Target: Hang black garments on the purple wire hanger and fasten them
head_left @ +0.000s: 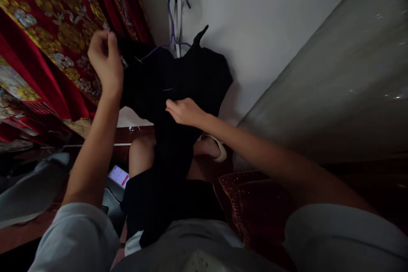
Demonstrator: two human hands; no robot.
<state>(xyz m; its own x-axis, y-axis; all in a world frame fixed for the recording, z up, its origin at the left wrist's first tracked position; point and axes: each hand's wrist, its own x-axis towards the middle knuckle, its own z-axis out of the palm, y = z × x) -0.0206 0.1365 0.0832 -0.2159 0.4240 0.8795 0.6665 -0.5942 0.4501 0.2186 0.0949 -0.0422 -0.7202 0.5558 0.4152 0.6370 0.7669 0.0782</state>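
A black garment [197, 76] hangs on a purple hanger [172, 29] in front of me, its lower part draping over my lap. A narrow strap or tip of dark cloth sticks up by the hanger's right side. My right hand [186, 111] is closed on the garment's front, below a short purple line. At the garment's left side my left hand [106, 59] is raised, thumb and fingers pinched together and slightly blurred. Whatever those fingers hold, if anything, is too small or hidden to make out.
Red curtains with gold and silver patterns [68, 34] hang at the left. A white wall [255, 17] stands behind the hanger, with a grey shiny surface [344, 89] at the right. A lit phone [119, 176] lies beside my leg. Dark red carved wood [255, 204] is at lower right.
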